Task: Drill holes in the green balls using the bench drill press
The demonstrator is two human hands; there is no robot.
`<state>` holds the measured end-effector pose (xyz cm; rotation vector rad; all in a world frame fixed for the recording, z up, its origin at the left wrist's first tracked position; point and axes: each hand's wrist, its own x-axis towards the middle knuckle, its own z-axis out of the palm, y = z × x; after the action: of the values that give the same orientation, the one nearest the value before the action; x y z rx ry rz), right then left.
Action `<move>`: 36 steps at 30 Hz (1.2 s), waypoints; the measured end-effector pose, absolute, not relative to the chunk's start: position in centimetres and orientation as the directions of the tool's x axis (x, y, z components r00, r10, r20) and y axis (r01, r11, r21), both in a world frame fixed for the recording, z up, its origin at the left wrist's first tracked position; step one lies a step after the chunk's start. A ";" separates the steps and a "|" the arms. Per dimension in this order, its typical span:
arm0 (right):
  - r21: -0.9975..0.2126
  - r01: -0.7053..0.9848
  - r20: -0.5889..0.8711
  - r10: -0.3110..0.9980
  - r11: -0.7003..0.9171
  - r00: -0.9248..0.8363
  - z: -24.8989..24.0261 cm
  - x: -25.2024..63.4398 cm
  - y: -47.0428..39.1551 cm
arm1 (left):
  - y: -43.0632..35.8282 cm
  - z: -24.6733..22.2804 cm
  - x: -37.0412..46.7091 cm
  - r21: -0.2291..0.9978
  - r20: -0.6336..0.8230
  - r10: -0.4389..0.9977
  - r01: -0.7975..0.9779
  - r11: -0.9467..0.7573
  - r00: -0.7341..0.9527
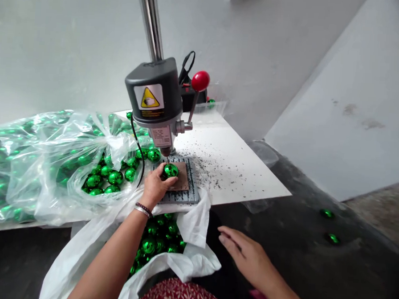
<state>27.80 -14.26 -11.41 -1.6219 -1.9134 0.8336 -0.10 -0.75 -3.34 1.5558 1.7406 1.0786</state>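
My left hand [155, 186] grips a shiny green bauble [170, 170] from its left side, thumb in front and fingers behind. The bauble rests on a brown board [182, 177] lying on the grey metal base [192, 196] of a bench drill press [154, 93]. Right above it is the chuck [166, 151]; whether the bit touches the bauble I cannot tell. Over the dark floor, below the table's front edge, my right hand [243, 250] holds nothing, its fingers stretched out. The press's red-knobbed lever [200, 81] stands raised, with no hand on it.
A large clear plastic bag [57, 153] of green baubles covers the table's left. A white sack [193, 260] with more baubles hangs open below the press. Dark shavings [218, 166] litter the white tabletop [247, 187]. Two green baubles [333, 239] lie on the floor at right.
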 end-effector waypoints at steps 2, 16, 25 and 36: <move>-0.725 0.668 0.104 0.986 0.167 -0.133 -8.4 28.8 -12.2 | -0.8 -3.3 0.0 0.840 0.096 0.982 0.542 0.006 -0.161; -0.625 0.640 0.618 0.784 0.446 0.057 14.0 24.9 1.3 | -0.8 -6.0 0.2 0.678 0.186 0.975 0.734 -0.034 -0.126; -0.522 0.652 0.683 0.728 0.550 -0.068 18.2 20.4 6.3 | -1.1 -4.8 1.0 0.680 0.161 0.974 0.733 0.006 -0.158; -0.403 0.676 0.527 0.760 0.617 -0.381 16.3 20.5 11.9 | -1.3 -4.8 1.4 0.722 0.170 0.969 0.692 0.000 -0.177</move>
<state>20.54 11.86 16.31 -1.1223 -2.1470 0.1568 1.41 -1.27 -4.84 1.7126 1.9050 0.9970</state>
